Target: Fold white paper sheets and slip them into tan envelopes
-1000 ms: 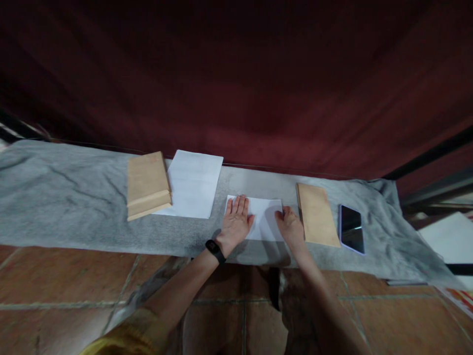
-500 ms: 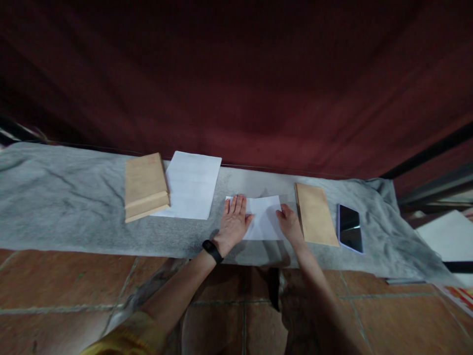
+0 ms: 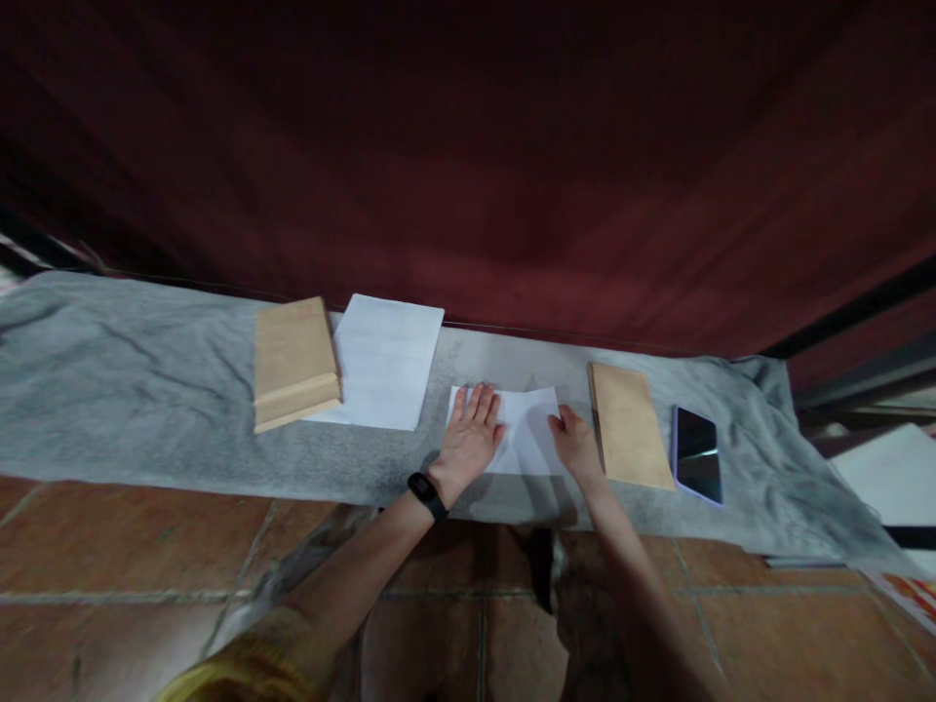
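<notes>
- Head view, clock centred on the small white sheet (image 3: 532, 429), 12 towards the dark red curtain (image 3: 468, 175).
- Sheet lies on the grey cloth (image 3: 161, 390), between both hands; its 3 o'clock side looks slightly raised.
- Left hand (image 3: 470, 444): palm down, flat on the sheet's 9 o'clock half, fingers a little apart, grasping nothing. Black wristband (image 3: 426, 494) on that wrist; yellow sleeve (image 3: 249, 663) further down the arm.
- Right hand (image 3: 576, 444): narrow, thumb and curled fingers holding the sheet's 3 o'clock edge.
- At 10: larger white papers (image 3: 391, 361), well apart from the sheet.
- Between 9 and 10: brown envelopes (image 3: 292, 341), overlapping those papers.
- At 3: brown packet (image 3: 632, 426), just beyond the right hand; past it, near, a phone (image 3: 697, 453), dark screen up, purplish edge.
- At 6: tiled floor (image 3: 431, 634), reddish brown.
</notes>
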Action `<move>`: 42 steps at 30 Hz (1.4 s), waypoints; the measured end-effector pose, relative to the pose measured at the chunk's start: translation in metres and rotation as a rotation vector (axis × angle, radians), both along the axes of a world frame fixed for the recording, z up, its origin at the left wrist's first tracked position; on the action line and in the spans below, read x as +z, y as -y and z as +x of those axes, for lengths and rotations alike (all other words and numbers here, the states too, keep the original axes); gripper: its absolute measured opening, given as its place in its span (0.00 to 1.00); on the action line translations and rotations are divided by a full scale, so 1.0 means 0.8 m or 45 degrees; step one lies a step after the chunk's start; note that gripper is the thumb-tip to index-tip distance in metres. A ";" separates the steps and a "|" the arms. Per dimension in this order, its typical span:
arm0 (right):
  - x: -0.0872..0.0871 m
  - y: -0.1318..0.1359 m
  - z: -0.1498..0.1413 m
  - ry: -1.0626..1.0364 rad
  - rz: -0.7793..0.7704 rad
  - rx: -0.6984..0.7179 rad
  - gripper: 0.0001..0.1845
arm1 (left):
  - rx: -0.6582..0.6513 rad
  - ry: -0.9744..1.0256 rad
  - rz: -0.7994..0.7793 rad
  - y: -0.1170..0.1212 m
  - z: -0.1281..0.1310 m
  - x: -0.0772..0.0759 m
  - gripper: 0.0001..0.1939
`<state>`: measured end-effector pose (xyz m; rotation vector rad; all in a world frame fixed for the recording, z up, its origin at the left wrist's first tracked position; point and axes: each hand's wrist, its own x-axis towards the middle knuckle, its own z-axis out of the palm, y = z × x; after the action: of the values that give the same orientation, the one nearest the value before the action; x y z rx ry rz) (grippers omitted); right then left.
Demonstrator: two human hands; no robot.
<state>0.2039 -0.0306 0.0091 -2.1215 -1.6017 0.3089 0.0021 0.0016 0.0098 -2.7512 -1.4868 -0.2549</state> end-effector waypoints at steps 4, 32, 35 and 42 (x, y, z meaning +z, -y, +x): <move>0.000 0.001 -0.005 0.055 -0.014 -0.024 0.15 | -0.009 0.005 0.001 -0.001 0.001 -0.002 0.29; 0.023 0.012 -0.021 0.360 -0.141 -0.112 0.17 | 0.010 0.055 -0.082 0.003 0.002 -0.005 0.31; 0.020 0.013 -0.023 0.370 -0.126 -0.117 0.17 | -0.014 0.070 -0.084 0.005 0.004 -0.008 0.31; 0.010 0.011 -0.023 0.425 0.097 -0.105 0.23 | -0.036 0.092 -0.095 0.007 0.007 -0.010 0.31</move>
<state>0.1852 -0.0396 0.0168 -2.2606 -1.6656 -0.1398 0.0080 -0.0039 0.0017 -2.8520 -1.5049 -0.3089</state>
